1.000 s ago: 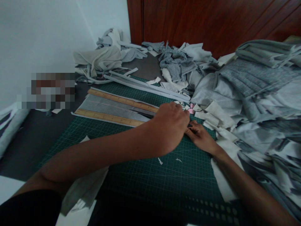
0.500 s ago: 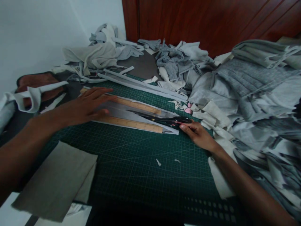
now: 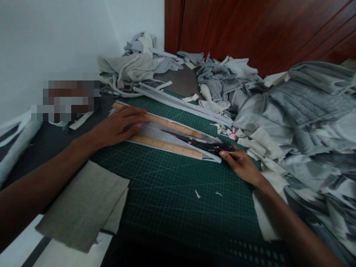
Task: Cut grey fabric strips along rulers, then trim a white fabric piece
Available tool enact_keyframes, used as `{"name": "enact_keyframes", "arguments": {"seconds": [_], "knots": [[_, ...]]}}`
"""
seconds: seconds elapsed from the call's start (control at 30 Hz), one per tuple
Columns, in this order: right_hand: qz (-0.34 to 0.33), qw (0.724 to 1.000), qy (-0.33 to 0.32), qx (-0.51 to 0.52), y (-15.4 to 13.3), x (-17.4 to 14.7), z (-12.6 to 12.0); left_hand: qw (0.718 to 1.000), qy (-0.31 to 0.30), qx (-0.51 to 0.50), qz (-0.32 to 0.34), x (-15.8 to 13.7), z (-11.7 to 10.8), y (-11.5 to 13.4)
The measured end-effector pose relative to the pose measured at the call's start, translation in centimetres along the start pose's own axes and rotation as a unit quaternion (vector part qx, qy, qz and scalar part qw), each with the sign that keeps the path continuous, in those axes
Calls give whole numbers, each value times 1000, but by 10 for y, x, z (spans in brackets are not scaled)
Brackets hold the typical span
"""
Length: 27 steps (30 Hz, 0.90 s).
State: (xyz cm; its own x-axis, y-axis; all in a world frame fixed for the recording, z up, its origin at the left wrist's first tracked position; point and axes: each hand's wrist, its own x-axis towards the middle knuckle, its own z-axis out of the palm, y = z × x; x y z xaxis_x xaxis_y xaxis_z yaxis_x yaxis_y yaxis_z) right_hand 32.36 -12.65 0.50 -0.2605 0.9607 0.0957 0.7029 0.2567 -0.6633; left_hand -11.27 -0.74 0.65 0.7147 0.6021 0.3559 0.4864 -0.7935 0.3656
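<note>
My right hand (image 3: pixel 241 165) grips the handles of black scissors (image 3: pixel 191 142). Their blades point left and lie along grey fabric (image 3: pixel 151 129) between two wooden rulers. The far ruler (image 3: pixel 174 125) and the near ruler (image 3: pixel 169 146) rest on the fabric, whose pale edges show beyond them. Over the left part of the rulers and fabric lies my left hand (image 3: pixel 121 125), open, fingers stretched to the right. How hard it presses I cannot tell. Beneath everything is a green cutting mat (image 3: pixel 169 185) with a grid.
Pale fabric strips (image 3: pixel 186 104) lie behind the rulers. Crumpled grey cloth (image 3: pixel 219 78) and a large fabric pile (image 3: pixel 308 96) fill the back and right. Folded grey cloth (image 3: pixel 86 204) sits front left. Small scraps (image 3: pixel 197 193) dot the mat. A pixelated patch hides something at left.
The view has shifted, so everything appears farther right. My left hand's fingers have come down flatter over the rulers and fabric. The scissors stay in my right hand, nearly unmoved against the fabric.
</note>
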Motion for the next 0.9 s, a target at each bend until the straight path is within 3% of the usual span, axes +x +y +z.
{"name": "enact_keyframes", "arguments": {"seconds": [0.27, 0.7, 0.8, 0.9], "knots": [[25, 999, -35, -2, 5, 2, 0, 999, -9, 32, -5, -1, 1, -3], [-31, 999, 17, 17, 3, 4, 7, 999, -1, 47, 15, 6, -3, -4], [-46, 999, 19, 19, 2, 4, 8, 996, 21, 77, 32, 27, -4, 20], [-50, 998, 19, 25, 4, 4, 9, 994, 47, 78, 60, 60, 2, 74]]}}
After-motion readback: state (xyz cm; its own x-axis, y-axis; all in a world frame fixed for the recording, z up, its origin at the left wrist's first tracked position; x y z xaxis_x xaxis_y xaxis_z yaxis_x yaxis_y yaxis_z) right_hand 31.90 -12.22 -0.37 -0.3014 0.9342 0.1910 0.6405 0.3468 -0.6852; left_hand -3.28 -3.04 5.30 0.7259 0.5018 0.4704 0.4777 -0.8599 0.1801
